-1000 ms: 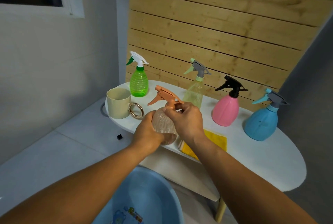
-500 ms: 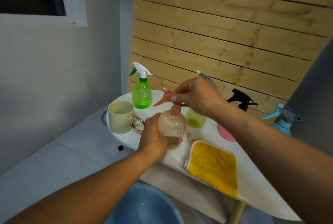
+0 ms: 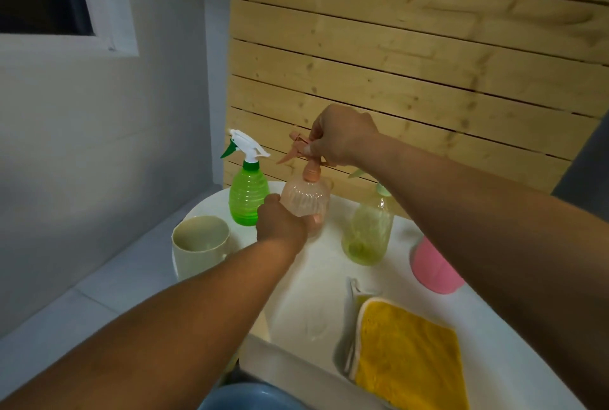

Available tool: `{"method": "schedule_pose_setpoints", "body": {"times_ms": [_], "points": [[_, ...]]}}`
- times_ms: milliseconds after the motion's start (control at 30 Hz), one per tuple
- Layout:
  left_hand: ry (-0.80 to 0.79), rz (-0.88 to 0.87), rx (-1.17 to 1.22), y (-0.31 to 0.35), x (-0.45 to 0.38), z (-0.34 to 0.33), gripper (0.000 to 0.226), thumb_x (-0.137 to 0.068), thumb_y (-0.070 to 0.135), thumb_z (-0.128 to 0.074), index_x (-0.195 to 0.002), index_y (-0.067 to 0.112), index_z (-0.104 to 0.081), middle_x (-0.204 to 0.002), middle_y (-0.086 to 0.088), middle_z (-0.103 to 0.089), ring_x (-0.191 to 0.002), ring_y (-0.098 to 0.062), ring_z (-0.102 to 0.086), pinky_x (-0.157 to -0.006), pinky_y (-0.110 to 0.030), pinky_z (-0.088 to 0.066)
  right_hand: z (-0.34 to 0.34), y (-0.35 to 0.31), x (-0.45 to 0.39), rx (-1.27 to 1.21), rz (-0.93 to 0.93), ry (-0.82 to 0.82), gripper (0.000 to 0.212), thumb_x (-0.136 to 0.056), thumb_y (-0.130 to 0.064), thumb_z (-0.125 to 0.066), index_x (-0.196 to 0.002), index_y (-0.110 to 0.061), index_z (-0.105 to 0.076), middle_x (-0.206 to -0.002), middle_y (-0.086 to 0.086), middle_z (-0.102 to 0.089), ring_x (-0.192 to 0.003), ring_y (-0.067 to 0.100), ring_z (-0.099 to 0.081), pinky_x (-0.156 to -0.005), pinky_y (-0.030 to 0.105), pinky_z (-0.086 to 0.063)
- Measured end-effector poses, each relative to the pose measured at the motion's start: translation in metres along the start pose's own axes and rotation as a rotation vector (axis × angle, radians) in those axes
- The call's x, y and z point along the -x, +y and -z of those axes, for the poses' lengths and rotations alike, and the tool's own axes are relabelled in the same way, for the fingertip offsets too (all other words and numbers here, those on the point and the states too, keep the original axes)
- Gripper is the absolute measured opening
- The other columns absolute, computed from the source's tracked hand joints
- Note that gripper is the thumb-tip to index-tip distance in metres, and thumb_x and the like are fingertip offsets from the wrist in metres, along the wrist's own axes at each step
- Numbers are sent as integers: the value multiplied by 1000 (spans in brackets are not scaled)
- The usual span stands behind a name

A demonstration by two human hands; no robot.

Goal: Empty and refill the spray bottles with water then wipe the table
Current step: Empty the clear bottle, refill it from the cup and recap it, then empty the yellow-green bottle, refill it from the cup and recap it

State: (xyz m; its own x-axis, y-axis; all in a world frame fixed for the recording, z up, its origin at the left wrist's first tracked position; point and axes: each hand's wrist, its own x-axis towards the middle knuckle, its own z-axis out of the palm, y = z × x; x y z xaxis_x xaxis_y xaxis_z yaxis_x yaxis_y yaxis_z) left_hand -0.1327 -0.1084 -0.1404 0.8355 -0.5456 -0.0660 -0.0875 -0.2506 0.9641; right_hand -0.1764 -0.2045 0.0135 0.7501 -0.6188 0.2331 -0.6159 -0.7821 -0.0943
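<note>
- Just right of the green spray bottle (image 3: 247, 197), the peach spray bottle (image 3: 306, 203) stands on the white table (image 3: 316, 287), and this is the one being worked on.
- Around its ribbed body the left hand (image 3: 281, 223) is wrapped, fingers curled and gripping it steady from the near side.
- Above that, the right hand (image 3: 342, 139) pinches the peach trigger head (image 3: 298, 149), thumb and fingers clamped on it; the collar looks seated on the neck or only just raised, and I cannot tell which.
- Farther right of the green bottle stand a pale yellow-green spray bottle (image 3: 369, 231) and a pink bottle (image 3: 433, 273), both partly hidden by the right forearm.
- Left and nearer than the green bottle sits a cream cup (image 3: 201, 245); well to the near right lies a yellow cloth (image 3: 408, 353), unused on the table.
- Below the table edge, the rim of a blue basin (image 3: 244, 398) shows.
- By my reading the task is at an early stage: this head is coming off for emptying, the other visible bottles keep their heads on where these can be seen, and refilling and wiping remain.
</note>
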Motion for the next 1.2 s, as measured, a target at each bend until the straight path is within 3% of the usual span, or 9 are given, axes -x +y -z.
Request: {"method": "schedule_pose_setpoints", "body": {"times_ms": [200,467,867,1000,1067,1200], "points": [[18,35,2,-14,-10,-21,63,-80,19,-90,-132,7,-56,-130,-15,-66,-118,-39,-64,-103,-49,-53,-21,9,-15,40,-4,-53,26,-85,-46,-77,-96,-23,-76,-88,-3,-72,-95,23,-65,-91,39,-42],[16,10,-58,-29,-13,-24,56,-83,21,-87,-128,6,-57,-130,-17,-63,-120,-42,-61,-103,-52,-51,-28,7,-20,92,62,-121,24,-88,-40,-76,-101,-21,-77,-94,-1,-71,-95,23,-63,-86,37,-42],[10,4,-55,-27,-14,-25,68,-80,23,-90,-133,3,-51,-134,-18,-59,-123,-40,-58,-104,-51,-50,-24,6,-21,137,69,-161,34,-85,-43,-78,-108,-19,-74,-102,-2,-71,-100,23,-63,-88,38,-42],[-5,14,-58,-24,-11,-23,93,-80,21,-91,-154,5,-37,-153,-18,-46,-140,-38,-47,-115,-45,-41,2,21,-20,115,8,-185,47,-84,-54,-76,-108,-14,-74,-106,0,-71,-106,27,-63,-97,43,-45],[16,-10,-56,-20,-5,-24,107,-79,17,-92,-162,8,-25,-160,-16,-36,-147,-35,-38,-118,-43,-35,22,38,-20,184,-37,-240,52,-83,-59,-74,-98,-9,-72,-95,3,-67,-99,29,-62,-86,38,-48],[122,-157,-95,-9,8,-29,99,-74,11,-92,-154,16,-33,-150,-12,-36,-142,-32,-36,-114,-42,-37,39,68,-7,206,-175,-458,55,-74,-63,-80,-94,-13,-69,-92,0,-69,-87,21,-67,-77,36,-54]]}}
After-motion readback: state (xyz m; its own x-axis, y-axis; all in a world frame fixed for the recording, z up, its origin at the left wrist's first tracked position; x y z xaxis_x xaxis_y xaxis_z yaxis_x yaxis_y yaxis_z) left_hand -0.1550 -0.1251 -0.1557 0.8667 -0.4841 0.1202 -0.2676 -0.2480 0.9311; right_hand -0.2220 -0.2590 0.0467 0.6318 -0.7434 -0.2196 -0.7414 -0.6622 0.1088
